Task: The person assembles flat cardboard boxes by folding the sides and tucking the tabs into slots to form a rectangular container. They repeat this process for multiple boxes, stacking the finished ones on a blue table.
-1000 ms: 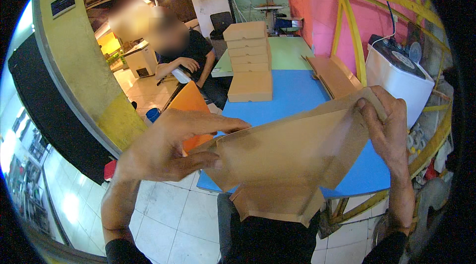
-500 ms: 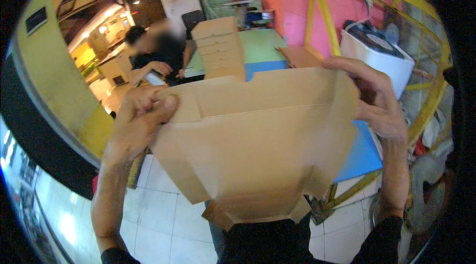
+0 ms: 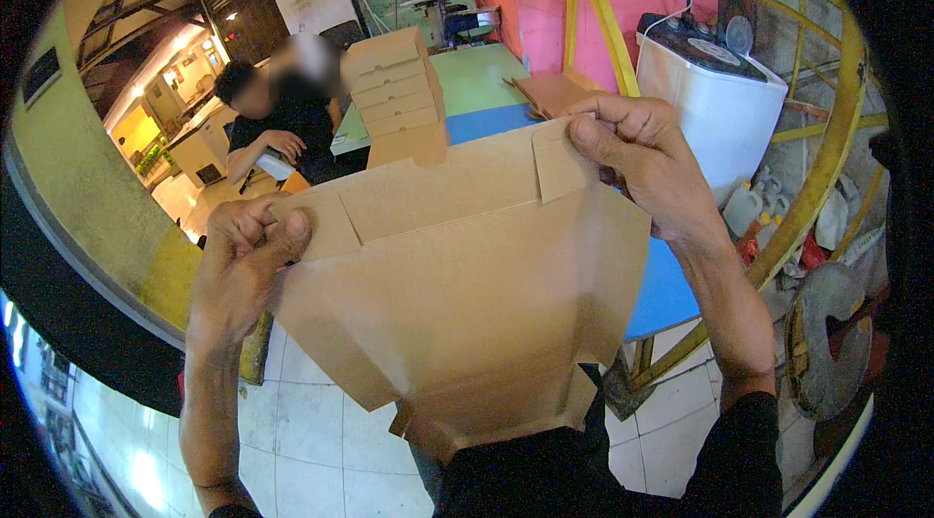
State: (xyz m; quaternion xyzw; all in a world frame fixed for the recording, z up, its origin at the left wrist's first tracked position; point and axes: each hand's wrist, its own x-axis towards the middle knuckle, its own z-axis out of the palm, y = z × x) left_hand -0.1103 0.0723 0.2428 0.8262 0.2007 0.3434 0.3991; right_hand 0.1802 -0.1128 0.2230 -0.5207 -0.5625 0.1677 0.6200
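Blue table (image 3: 664, 289), crosswise cardboard (image 3: 477, 275), flap (image 3: 443, 189) outward

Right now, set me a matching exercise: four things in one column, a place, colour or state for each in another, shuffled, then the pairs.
Column one
1. left hand
2. brown boxes
3. right hand
4. boxy appliance

Column two
A. gripping the upper right corner of the cardboard
B. white, dark-topped
C. gripping its upper left corner
D. stacked on the table

Pairs: 1-C, 2-D, 3-A, 4-B
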